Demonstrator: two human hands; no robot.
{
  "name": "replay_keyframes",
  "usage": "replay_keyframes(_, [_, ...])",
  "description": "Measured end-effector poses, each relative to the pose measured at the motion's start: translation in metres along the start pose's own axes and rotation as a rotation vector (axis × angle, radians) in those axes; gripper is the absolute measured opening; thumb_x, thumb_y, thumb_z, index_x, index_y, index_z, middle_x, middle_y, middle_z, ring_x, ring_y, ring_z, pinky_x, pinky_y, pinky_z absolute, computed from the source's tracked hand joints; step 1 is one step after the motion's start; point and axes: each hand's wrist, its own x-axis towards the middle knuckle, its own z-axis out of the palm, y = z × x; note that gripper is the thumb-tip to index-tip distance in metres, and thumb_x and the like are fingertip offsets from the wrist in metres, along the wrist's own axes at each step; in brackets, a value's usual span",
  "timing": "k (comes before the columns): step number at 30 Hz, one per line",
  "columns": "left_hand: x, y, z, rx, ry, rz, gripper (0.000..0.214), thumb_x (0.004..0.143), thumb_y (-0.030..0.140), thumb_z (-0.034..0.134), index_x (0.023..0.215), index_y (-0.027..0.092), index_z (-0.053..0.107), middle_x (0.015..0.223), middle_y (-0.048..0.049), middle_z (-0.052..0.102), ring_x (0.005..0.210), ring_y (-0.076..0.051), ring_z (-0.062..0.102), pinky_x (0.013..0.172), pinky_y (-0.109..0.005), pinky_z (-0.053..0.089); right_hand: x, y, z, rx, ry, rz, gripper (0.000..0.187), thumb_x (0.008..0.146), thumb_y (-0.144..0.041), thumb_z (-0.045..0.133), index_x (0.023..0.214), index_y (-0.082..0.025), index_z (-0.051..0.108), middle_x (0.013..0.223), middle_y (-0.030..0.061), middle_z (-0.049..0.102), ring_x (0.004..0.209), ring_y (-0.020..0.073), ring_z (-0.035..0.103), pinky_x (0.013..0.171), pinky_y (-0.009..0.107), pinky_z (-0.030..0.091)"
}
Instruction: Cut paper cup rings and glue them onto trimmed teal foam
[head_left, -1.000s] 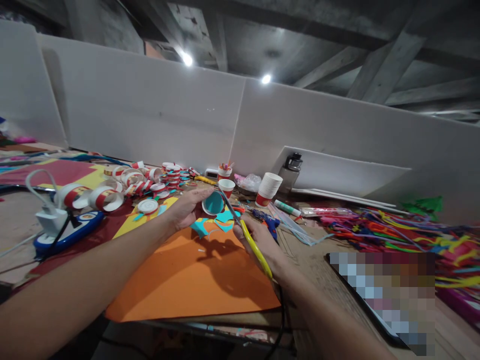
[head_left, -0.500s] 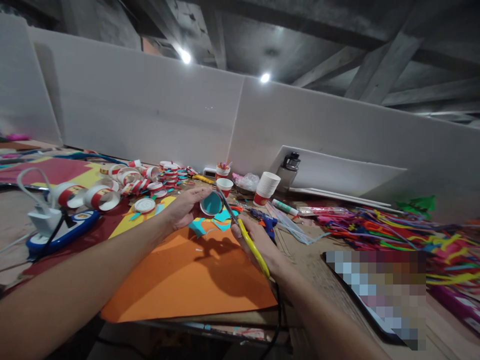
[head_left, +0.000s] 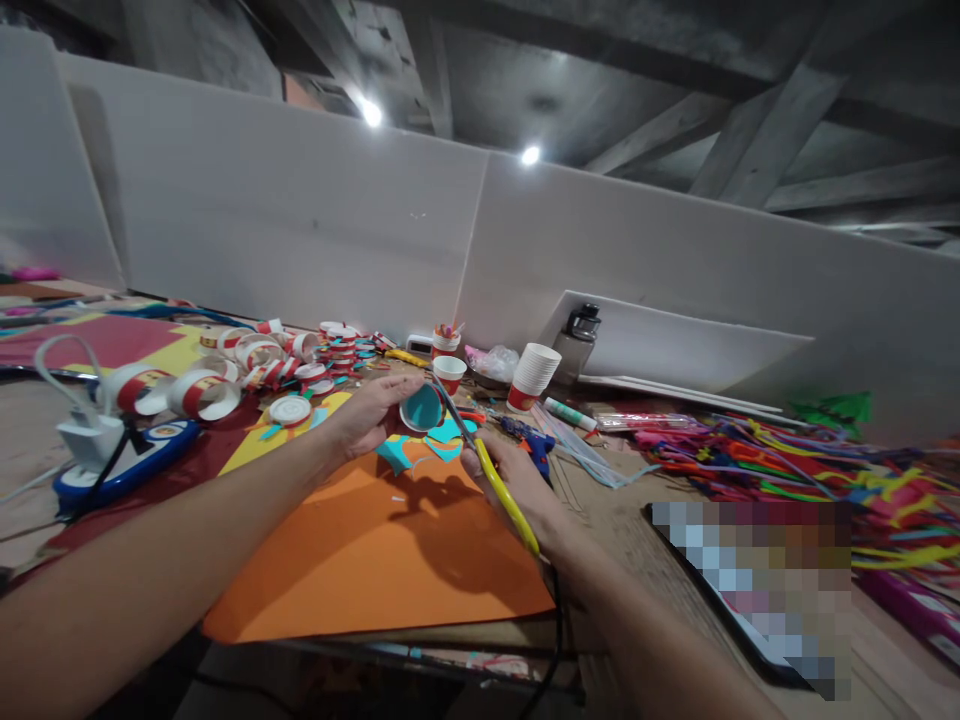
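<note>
My left hand [head_left: 373, 414] is closed around a small teal-lined paper cup piece [head_left: 422, 407], held just above the table. My right hand [head_left: 510, 482] grips yellow-handled scissors [head_left: 504, 494], whose blades point up to the cup's right edge. Both hands hover over an orange paper sheet [head_left: 375, 560]. Teal paper scraps [head_left: 420, 448] lie on the sheet's far end, under the cup.
Red-and-white cut cup rings [head_left: 202, 390] litter the left. A stack of paper cups [head_left: 532, 376], a dark bottle [head_left: 579, 342], a glue stick [head_left: 570, 414] and a blue glue gun [head_left: 534, 442] stand behind. Coloured strips [head_left: 795, 460] pile at right. A white charger [head_left: 90, 435] sits on a blue power strip [head_left: 120, 465] at left.
The view shifted slightly at first; the hands, cup and scissors keep nearly the same pose.
</note>
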Motion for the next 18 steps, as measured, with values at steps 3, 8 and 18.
replay_keyframes(3, [-0.0001,0.0016,0.0013,-0.011,0.01,-0.005,0.023,0.083,0.033,0.065,0.094,0.013,0.068,0.082,-0.0066,0.067,0.071,-0.016,0.065,0.066,-0.031,0.057,-0.0004,-0.0015,0.0,0.016,-0.001,0.011,0.042,0.092,-0.059,0.038,0.077,-0.02,0.042,0.07,-0.003,0.042,0.063,0.0115,0.038,0.056,0.025,0.028])
replay_keyframes(8, [0.0001,0.0019,0.0019,-0.006,-0.002,-0.001,0.027,0.082,0.035,0.066,0.097,0.012,0.068,0.085,-0.0078,0.067,0.071,-0.016,0.065,0.066,-0.032,0.057,-0.0006,-0.0028,0.0004,0.035,-0.013,-0.008,0.041,0.094,-0.058,0.035,0.079,-0.021,0.042,0.073,-0.002,0.045,0.066,0.0123,0.042,0.059,0.025,0.031])
replay_keyframes(18, [-0.002,0.0033,0.0045,0.014,0.022,-0.004,0.028,0.079,0.035,0.069,0.097,0.012,0.07,0.087,-0.0087,0.067,0.07,-0.016,0.063,0.064,-0.033,0.057,-0.0007,-0.0024,0.0009,0.013,0.008,-0.012,0.043,0.093,-0.06,0.035,0.077,-0.021,0.042,0.071,-0.0028,0.045,0.066,0.0124,0.043,0.058,0.025,0.03])
